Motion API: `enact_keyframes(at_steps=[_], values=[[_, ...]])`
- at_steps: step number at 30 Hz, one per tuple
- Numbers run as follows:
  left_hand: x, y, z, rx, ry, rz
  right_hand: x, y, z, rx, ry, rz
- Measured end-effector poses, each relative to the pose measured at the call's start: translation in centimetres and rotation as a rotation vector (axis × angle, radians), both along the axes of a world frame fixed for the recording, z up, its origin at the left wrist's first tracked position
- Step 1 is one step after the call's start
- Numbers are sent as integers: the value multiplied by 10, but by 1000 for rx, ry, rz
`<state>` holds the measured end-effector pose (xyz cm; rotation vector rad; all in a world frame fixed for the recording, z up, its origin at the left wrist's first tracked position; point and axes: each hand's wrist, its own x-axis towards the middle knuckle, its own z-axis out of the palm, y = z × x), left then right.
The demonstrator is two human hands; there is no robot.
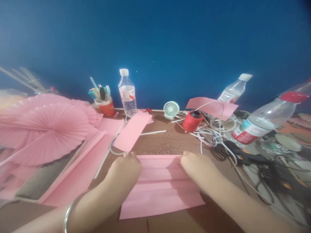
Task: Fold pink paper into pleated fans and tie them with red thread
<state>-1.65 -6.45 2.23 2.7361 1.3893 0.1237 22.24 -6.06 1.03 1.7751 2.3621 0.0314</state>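
A creased sheet of pink paper (pixel 162 191) lies in front of me, with a narrow fold along its far edge. At the far left corner my left hand (pixel 128 166) is closed on the folded edge; a silver bangle circles that wrist. My right hand (pixel 193 163) grips the same edge at the far right corner. The fingertips of both hands are mostly hidden behind the knuckles. Crease lines run across the sheet between the hands.
Pink paper fans (pixel 51 126) and larger pink sheets lie left. Behind stand a cup of pens (pixel 105 106), a water bottle (pixel 128 97), a small fan (pixel 171 110) and a red thread spool (pixel 192 121). Tangled cords and glue guns (pixel 239 153) crowd the right, near a tilted bottle (pixel 264 119).
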Motion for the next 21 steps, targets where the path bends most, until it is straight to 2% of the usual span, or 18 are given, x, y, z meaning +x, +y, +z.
enact_keyframes(at_steps=[3,6,11,14,21], values=[[9,7,-3,78,240,85,-2,1,-2,10,-2,-27],[19,16,-7,137,375,42,-1,0,-2,55,1,-5],[26,29,-19,153,191,-170,-8,0,-9,222,85,154],[26,32,-24,127,129,-195,-15,2,-17,255,188,238],[23,31,-26,70,88,-182,-15,3,-27,236,257,253]])
